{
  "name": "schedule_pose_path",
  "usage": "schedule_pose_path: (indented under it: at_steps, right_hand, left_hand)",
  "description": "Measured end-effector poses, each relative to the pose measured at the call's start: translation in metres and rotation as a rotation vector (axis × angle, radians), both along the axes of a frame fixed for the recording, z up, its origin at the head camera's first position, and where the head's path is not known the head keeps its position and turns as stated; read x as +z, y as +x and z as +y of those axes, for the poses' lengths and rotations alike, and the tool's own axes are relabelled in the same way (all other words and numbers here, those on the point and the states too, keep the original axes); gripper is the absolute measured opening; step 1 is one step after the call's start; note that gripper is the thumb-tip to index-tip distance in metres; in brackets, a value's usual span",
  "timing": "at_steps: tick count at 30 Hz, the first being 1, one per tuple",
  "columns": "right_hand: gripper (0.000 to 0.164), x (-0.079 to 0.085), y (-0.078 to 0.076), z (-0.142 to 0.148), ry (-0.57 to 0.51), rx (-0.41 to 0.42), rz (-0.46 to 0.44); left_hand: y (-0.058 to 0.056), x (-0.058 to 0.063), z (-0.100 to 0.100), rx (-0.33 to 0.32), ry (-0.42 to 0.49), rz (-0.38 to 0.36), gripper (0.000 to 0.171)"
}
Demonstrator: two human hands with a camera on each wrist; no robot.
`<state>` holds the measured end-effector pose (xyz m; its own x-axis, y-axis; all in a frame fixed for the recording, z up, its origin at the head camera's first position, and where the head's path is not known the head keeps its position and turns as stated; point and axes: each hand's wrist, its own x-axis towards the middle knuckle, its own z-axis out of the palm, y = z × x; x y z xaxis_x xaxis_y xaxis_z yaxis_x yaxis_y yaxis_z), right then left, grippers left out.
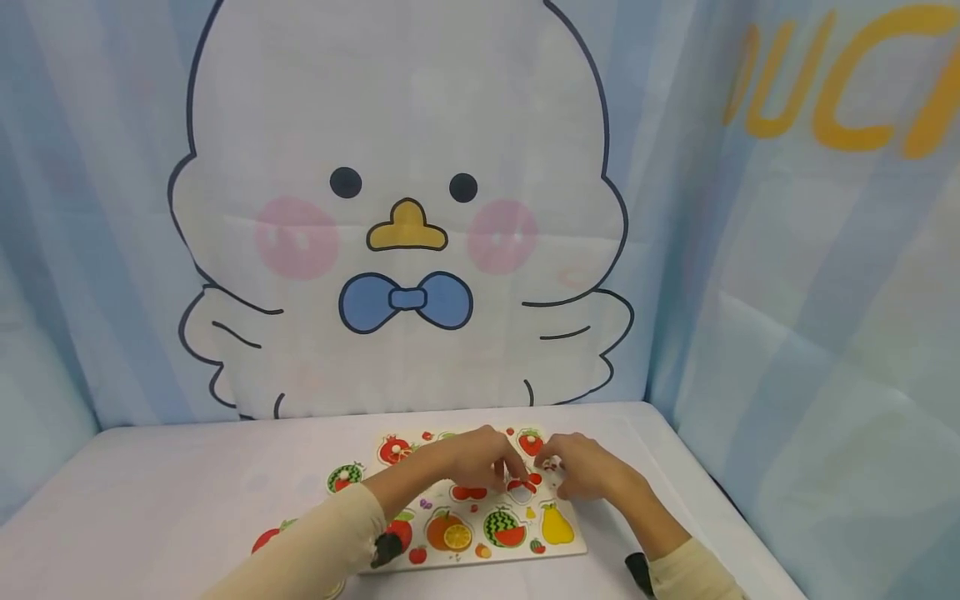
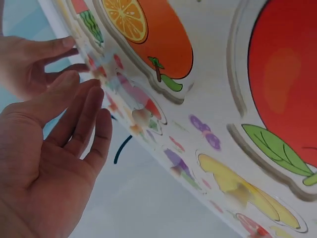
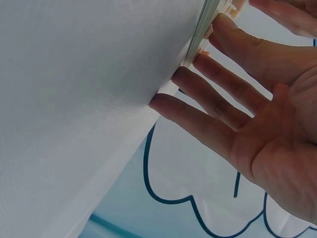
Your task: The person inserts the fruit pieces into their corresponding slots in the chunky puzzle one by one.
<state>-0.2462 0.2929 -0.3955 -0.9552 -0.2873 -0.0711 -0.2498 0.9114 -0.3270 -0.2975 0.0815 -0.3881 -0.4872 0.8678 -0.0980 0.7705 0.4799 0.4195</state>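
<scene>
A white fruit puzzle board (image 1: 442, 558) lies on the table, with pictured cut-outs such as an orange (image 1: 442, 529), a watermelon (image 1: 498, 525) and a pear (image 1: 557, 525). My left hand (image 1: 480, 458) reaches over its right half, fingers pointing down near a red-edged slot. In the left wrist view the left fingers (image 2: 91, 119) are loosely bent at the board, and no piece shows in them. At the board's right edge is my right hand (image 1: 588, 467), close to the left. In the right wrist view its fingers (image 3: 213, 99) extend toward the board's edge; none visibly holds a piece.
Left of the board lie a watermelon piece (image 1: 345, 477) and a red fruit piece (image 1: 266, 540), the latter partly behind the left sleeve (image 1: 322, 542). A strawberry (image 1: 530, 442) sits at the board's far right corner. Behind the white table (image 1: 187, 492) hangs a printed curtain (image 1: 405, 367).
</scene>
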Motion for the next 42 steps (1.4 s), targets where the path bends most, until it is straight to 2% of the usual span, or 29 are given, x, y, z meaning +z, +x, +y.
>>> schedule_pose_path:
  at_steps: [6, 9, 15, 22, 28, 36, 42]
  right_hand:
    - [0.039, 0.0, 0.001, -0.003, 0.008, -0.002, -0.005]
    - [0.039, 0.002, 0.002, -0.004, 0.008, -0.005, -0.001]
    - [0.039, 0.003, 0.004, -0.004, 0.014, -0.027, -0.001]
    - [0.039, 0.002, 0.003, -0.006, 0.033, -0.034, 0.004]
    - [0.04, 0.002, 0.002, -0.007, 0.031, -0.042, 0.001]
    - [0.04, 0.003, 0.002, -0.007, 0.035, -0.049, -0.007]
    - [0.039, 0.0, 0.001, -0.007, 0.027, -0.051, -0.006]
  left_hand:
    - [0.001, 0.011, -0.017, -0.044, 0.044, 0.019, 0.026]
    - [0.001, 0.018, -0.028, -0.043, 0.049, 0.049, 0.024]
    - [0.006, 0.022, -0.051, 0.019, 0.057, 0.023, 0.018]
    - [0.008, 0.016, -0.08, 0.034, 0.043, 0.012, 0.017]
    - [0.007, 0.015, -0.103, 0.087, 0.042, -0.014, 0.017]
    - [0.012, 0.017, -0.133, 0.153, 0.047, -0.075, 0.015]
    - [0.018, 0.02, -0.157, 0.213, 0.017, -0.118, 0.012]
